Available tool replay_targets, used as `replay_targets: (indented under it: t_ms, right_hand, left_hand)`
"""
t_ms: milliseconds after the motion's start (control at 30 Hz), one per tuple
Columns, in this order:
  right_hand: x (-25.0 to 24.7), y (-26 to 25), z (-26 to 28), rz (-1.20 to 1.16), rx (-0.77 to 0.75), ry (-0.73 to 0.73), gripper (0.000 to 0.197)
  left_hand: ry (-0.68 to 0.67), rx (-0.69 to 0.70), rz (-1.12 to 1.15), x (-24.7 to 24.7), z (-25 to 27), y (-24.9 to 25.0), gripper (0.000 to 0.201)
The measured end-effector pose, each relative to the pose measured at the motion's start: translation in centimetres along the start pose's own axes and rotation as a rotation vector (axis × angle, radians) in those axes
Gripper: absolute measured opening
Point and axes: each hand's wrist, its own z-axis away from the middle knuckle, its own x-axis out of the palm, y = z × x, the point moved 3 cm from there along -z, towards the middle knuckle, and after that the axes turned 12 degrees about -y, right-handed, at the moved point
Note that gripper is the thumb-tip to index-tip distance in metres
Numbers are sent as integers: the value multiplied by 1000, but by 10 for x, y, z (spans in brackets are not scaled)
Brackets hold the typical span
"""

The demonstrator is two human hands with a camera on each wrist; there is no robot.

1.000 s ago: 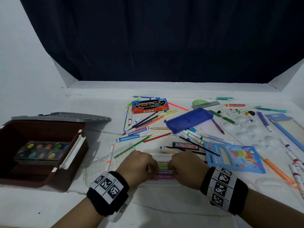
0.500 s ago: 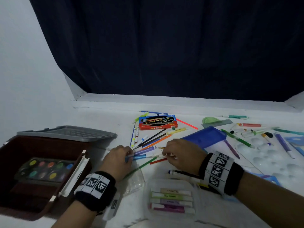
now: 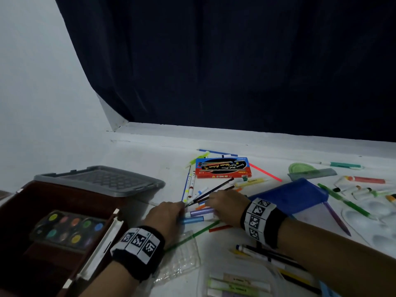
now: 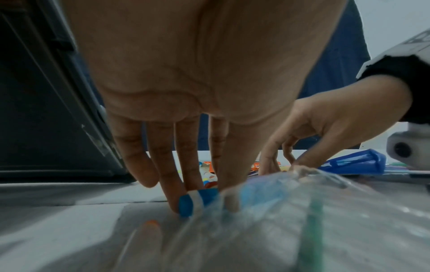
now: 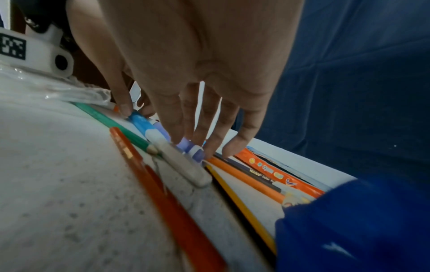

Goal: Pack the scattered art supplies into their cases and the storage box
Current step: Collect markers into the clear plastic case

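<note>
**Hands leave the highlighter case for the marker pile**

Lower centre, the clear case (image 3: 237, 281) of three visible highlighters now lies released. Both hands have moved to mid-frame: left hand (image 3: 166, 215) and right hand (image 3: 227, 207), fingers straight, press two markers (image 3: 200, 215) from either end. Storage box (image 3: 19, 211) waits open, left. Gathering has begun.

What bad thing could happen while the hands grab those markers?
The left hand and right hand press many round markers together, so some might roll away or slip out when lifted. The black pencils lie across the bunch and could get knocked aside. The clear plastic tray sits just under the left wrist and might be pushed or crushed.
</note>
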Motion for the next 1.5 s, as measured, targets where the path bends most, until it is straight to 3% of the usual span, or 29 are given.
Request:
replay_targets:
  t_ms: [200, 300, 433, 533, 733, 833, 933, 1100, 1300, 1500]
  right_hand:
    - [-3, 7, 7, 50, 94, 10, 17]
    - [-14, 14, 28, -135, 174, 92, 20]
    - [-31, 15, 74, -387, 230, 258, 9]
    - [-38, 10, 112, -531, 245, 428, 5]
    - [-22, -8, 167, -653, 353, 662, 17]
    - [-18, -21, 183, -779, 368, 731, 4]
    - [-22, -39, 192, -955, 273, 679, 13]
    - [-13, -60, 189, -646, 210, 373, 40]
    - [6, -79, 172, -354, 105, 67, 32]
    - [20, -87, 148, -175, 122, -31, 22]
  left_hand:
    - [65, 83, 47, -8, 9, 6, 12]
    - [124, 207, 92, -16, 19, 8, 17]
    - [368, 351, 208, -38, 45, 16, 15]
    - [447, 403, 379, -49, 68, 18, 18]
    - [460, 437, 704, -47, 107, 21, 15]
    - [410, 453, 826, -39, 121, 24, 15]
    - [351, 448, 908, -29, 133, 28, 15]
    - [329, 458, 1072, -17, 153, 22, 23]
    - [383, 402, 1390, -6, 164, -1, 28]
    - [395, 315, 1611, 8, 162, -1, 42]
